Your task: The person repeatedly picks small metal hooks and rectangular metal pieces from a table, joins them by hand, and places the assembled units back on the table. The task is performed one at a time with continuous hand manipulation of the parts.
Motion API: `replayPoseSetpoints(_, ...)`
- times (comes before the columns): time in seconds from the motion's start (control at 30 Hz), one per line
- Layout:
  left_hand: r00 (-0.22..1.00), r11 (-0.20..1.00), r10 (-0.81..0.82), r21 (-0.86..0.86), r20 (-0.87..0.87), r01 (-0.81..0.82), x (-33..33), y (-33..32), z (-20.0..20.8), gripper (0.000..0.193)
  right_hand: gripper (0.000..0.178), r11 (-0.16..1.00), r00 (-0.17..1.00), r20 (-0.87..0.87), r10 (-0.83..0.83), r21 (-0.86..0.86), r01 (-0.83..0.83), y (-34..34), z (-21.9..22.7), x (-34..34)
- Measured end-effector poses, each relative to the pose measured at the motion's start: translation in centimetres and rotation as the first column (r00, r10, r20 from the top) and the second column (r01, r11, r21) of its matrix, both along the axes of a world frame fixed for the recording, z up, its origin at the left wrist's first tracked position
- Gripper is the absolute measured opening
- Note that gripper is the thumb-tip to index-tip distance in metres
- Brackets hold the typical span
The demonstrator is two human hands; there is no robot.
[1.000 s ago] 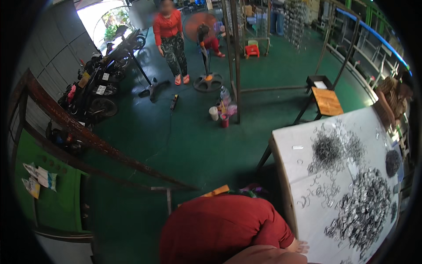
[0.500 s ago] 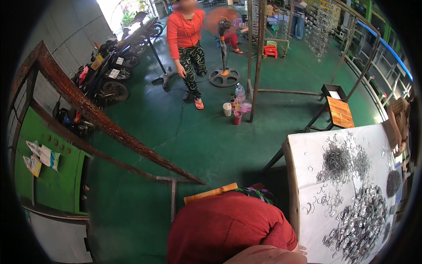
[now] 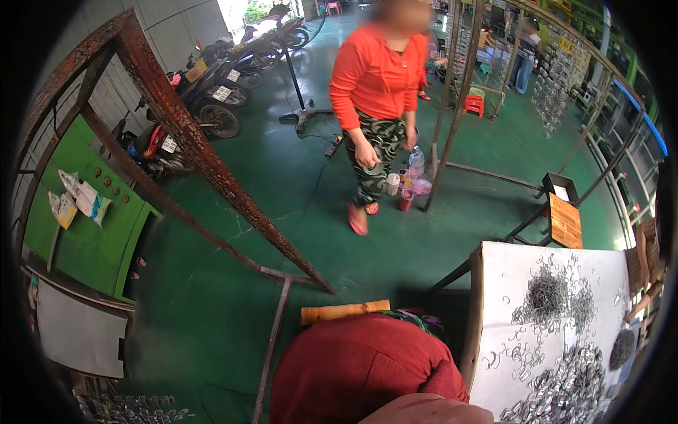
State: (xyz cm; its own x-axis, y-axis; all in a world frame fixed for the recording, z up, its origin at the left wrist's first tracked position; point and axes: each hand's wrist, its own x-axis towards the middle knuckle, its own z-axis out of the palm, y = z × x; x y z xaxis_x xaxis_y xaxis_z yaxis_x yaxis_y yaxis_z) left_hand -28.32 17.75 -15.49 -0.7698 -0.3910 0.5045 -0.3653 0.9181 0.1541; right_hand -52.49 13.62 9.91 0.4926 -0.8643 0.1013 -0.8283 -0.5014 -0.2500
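Neither my left hand nor my right hand shows; what they hold cannot be seen. A red-clothed body (image 3: 360,367) fills the lower middle, with bare skin of an arm (image 3: 431,412) at the bottom edge. To its right stands a white-topped table (image 3: 501,304). On it lie a heap of shiny flat metal pieces (image 3: 561,389), a dark pile of thin curved metal pieces (image 3: 547,293) and many loose curved ones. At the far right a co-worker's arm (image 3: 641,305) reaches toward a dark round clump (image 3: 622,348).
A person in an orange top (image 3: 378,78) walks on the green floor. Near them stand cups (image 3: 406,199) and a plastic bottle (image 3: 416,162). A rusty metal frame (image 3: 191,148) crosses the left; a wooden stool (image 3: 565,219) stands behind the table. Motorbikes (image 3: 219,113) line the wall.
The view has shifted, and most things sit further right. The person in orange has come closer. Fingers seen earlier at the table's near left edge no longer show.
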Motion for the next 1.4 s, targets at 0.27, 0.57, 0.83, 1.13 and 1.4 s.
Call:
replayPoseSetpoints(0.27, 0.999, 0.999, 0.030, -0.016, -0.018, -0.030, 1.9, 1.0, 1.6, 0.092, 0.026, 0.999, 0.999, -0.026, 0.023, 0.031, -0.022, -1.9, -0.5, -0.3)
replayPoseSetpoints(0.57, 1.000, 1.000, 0.018, 0.008, -0.017, -0.018, 1.0, 2.0, 0.7, 0.100, 0.028, 0.997, 0.994, -0.092, 0.064, 0.040, -0.061, 0.8, -0.6, -4.3)
replayPoseSetpoints(0.83, 0.999, 0.998, -0.033, -0.058, -0.037, 0.031, 0.9, 4.2, 2.5, 0.107, 0.048, 0.994, 0.987, -0.127, 0.102, -0.017, -0.105, 0.3, -5.5, -8.4)
replayPoseSetpoints(1.13, 0.999, 0.998, 0.049, -0.029, -0.025, -0.049, 3.1, 6.8, 7.0, 0.062, 0.028, 0.980, 0.993, 0.088, -0.078, -0.177, 0.093, 7.1, 3.0, 1.8)
replayPoseSetpoints(1.4, 0.949, 0.997, 0.030, -0.077, 0.312, -0.006, 4.3, 5.0, 8.3, 0.065, 0.020, 0.095, 0.410, 0.876, -0.254, -0.399, 0.912, 41.5, 16.8, 11.6)
